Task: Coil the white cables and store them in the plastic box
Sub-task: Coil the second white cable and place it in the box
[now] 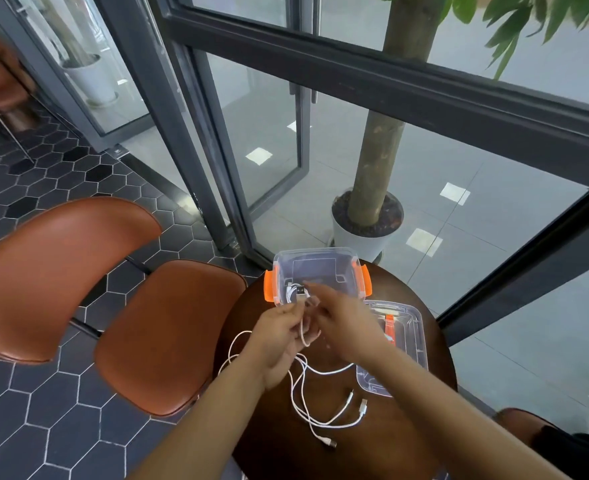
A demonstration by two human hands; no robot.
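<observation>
Head view: left grip point(279, 341) pinches white cable point(306, 405), right grip point(345, 327) unclear; plastic box point(320, 252) at table point(390, 455) edge.

— Where does the plastic box point(317, 258) sit?
— At the far edge of the worktop point(355, 459), with one coiled cable point(291, 289) in it, at its left side.
— And its lid point(411, 344)?
— On the worktop, right of the box and nearer. The loose cables point(301, 408) lie nearer still, left of the lid.
— Around it?
— A chair point(161, 334) left of the worktop, a potted tree point(367, 237) behind the box, beyond the worktop.
</observation>
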